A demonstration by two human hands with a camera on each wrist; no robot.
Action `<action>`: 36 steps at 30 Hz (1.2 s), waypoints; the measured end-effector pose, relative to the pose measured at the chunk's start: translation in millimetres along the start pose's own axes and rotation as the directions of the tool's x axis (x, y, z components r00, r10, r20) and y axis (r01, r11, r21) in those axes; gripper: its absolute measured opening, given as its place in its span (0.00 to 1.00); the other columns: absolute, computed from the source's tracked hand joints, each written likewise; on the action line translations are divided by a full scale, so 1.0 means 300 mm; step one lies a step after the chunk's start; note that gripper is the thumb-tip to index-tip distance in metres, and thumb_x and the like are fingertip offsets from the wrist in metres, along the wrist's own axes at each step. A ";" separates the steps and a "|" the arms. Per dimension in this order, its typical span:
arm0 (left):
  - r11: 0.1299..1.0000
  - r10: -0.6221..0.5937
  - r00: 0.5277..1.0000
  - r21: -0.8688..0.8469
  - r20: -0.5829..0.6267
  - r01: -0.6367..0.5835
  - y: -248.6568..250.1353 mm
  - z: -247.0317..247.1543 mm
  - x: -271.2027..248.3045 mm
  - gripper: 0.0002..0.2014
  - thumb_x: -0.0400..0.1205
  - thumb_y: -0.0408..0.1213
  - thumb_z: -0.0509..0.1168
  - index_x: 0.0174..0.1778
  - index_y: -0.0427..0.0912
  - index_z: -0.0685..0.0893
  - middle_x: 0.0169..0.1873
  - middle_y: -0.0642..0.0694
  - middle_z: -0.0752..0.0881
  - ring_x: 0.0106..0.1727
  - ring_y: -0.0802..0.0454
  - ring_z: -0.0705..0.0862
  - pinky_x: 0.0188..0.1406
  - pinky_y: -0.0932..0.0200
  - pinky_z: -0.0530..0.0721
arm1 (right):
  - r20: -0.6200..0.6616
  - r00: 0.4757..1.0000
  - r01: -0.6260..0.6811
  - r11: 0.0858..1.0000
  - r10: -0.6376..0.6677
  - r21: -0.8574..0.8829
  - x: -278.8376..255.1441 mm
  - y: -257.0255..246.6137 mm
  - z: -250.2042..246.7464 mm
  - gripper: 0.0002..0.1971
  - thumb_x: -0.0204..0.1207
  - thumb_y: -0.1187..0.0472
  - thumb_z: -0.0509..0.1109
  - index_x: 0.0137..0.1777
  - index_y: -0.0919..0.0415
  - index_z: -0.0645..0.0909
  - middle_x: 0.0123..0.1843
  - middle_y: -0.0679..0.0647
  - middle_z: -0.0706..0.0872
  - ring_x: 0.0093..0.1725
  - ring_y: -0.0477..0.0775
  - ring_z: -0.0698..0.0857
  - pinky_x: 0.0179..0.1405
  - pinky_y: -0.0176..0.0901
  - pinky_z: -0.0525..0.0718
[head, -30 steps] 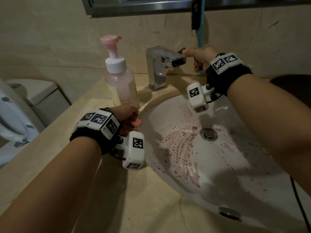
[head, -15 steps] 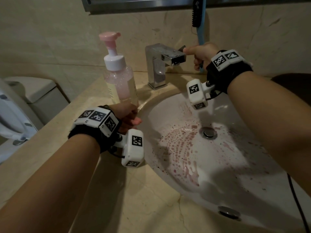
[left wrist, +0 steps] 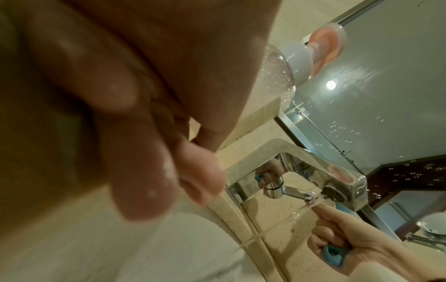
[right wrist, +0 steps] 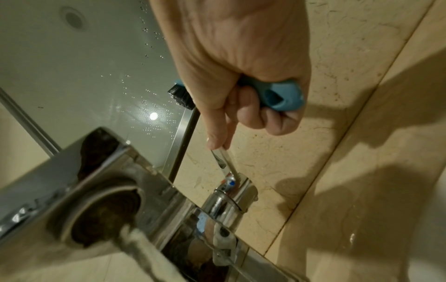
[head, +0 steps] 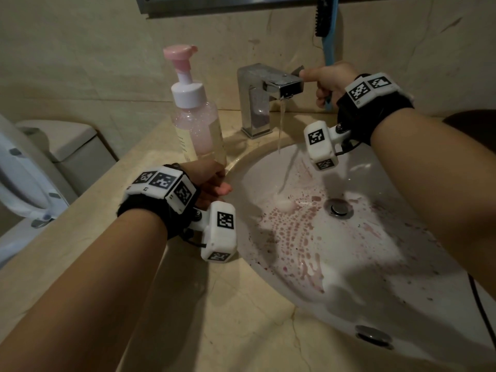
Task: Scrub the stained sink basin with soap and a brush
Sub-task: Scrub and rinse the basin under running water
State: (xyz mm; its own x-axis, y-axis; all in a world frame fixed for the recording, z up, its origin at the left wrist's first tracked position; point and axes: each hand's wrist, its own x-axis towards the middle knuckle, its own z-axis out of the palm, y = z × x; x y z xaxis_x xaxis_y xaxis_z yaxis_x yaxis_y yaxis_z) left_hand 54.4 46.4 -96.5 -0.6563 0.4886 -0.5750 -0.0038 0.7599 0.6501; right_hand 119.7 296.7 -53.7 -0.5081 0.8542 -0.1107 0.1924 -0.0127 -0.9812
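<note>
Evidently wetting first: the right hand (head: 328,83) grips the blue brush (head: 328,30) upright while one finger lifts the faucet (head: 264,87) lever, water falling into the stained basin (head: 308,232) below — the left hand (head: 212,181), left of the faucet, clasps the soap bottle (head: 197,122).

Dim warm light, heavy shadows, mirror glare, blurred edges

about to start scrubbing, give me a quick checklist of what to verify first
1. Water running from faucet: ok.
2. Brush gripped in right hand: ok, its finger also on the faucet lever.
3. Soap bottle upright, left hand at its base: ok.
4. Soap on bristles: cannot tell.
5. Stains in sink basin wetted: not ok, only partly.
6. Drain open: cannot tell.
</note>
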 end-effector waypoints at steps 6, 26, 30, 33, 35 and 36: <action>1.000 0.004 1.000 -0.004 -0.029 -0.004 -0.002 0.000 0.004 0.15 0.83 0.42 0.54 0.32 0.42 0.75 0.07 0.51 0.76 0.15 0.56 0.70 0.17 0.72 0.66 | 0.004 1.000 0.009 1.000 -0.009 -0.005 -0.005 0.006 0.003 0.13 0.73 0.56 0.75 0.54 0.59 0.80 0.25 0.48 0.64 0.20 0.45 0.63 0.19 0.32 0.62; 0.995 0.079 0.995 -0.065 0.061 -0.075 -0.007 -0.005 0.025 0.19 0.85 0.46 0.51 0.28 0.44 0.65 0.25 0.48 0.72 0.26 0.55 0.61 0.25 0.63 0.61 | 0.234 0.971 0.041 0.928 0.050 -0.371 -0.309 0.192 -0.373 0.14 0.84 0.51 0.57 0.42 0.56 0.77 0.19 0.44 0.64 0.19 0.43 0.60 0.17 0.32 0.59; 0.998 0.060 0.996 0.005 0.062 -0.060 -0.008 -0.007 0.028 0.19 0.84 0.43 0.50 0.26 0.44 0.67 0.10 0.52 0.73 0.25 0.56 0.60 0.14 0.71 0.62 | 0.297 0.936 0.047 0.769 0.189 -0.638 -0.356 0.248 -0.400 0.13 0.83 0.50 0.59 0.47 0.57 0.81 0.28 0.50 0.66 0.26 0.47 0.62 0.23 0.36 0.61; 0.998 0.061 0.996 0.025 0.059 -0.063 -0.007 -0.004 0.024 0.20 0.84 0.45 0.51 0.26 0.43 0.68 0.07 0.52 0.72 0.25 0.56 0.61 0.12 0.75 0.61 | 0.320 0.899 0.074 0.618 0.298 -0.783 -0.351 0.311 -0.379 0.15 0.84 0.51 0.58 0.56 0.60 0.80 0.28 0.51 0.70 0.25 0.48 0.64 0.25 0.38 0.62; 0.997 0.067 0.996 0.032 0.060 -0.069 -0.005 -0.003 0.023 0.20 0.84 0.44 0.50 0.26 0.43 0.68 0.07 0.51 0.72 0.25 0.56 0.60 0.11 0.76 0.61 | 0.307 0.890 0.114 0.487 0.338 -0.866 -0.349 0.350 -0.345 0.12 0.85 0.53 0.57 0.59 0.58 0.77 0.29 0.50 0.74 0.25 0.48 0.68 0.23 0.34 0.66; 0.997 0.068 0.996 0.031 0.063 -0.070 -0.005 -0.006 0.026 0.19 0.84 0.44 0.50 0.26 0.43 0.67 0.07 0.51 0.72 0.25 0.56 0.60 0.11 0.75 0.61 | 0.307 0.886 0.133 0.443 0.347 -0.886 -0.348 0.367 -0.328 0.12 0.85 0.54 0.58 0.60 0.58 0.77 0.30 0.50 0.75 0.25 0.48 0.69 0.24 0.33 0.67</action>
State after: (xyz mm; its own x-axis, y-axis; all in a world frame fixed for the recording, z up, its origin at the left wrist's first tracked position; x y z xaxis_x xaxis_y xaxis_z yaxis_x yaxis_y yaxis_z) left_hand 48.0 48.4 -101.1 -0.6060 0.5655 -0.5594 0.0659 0.7365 0.6732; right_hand 276.4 257.2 -134.7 -0.6410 0.5934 -0.4868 0.7619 0.5688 -0.3099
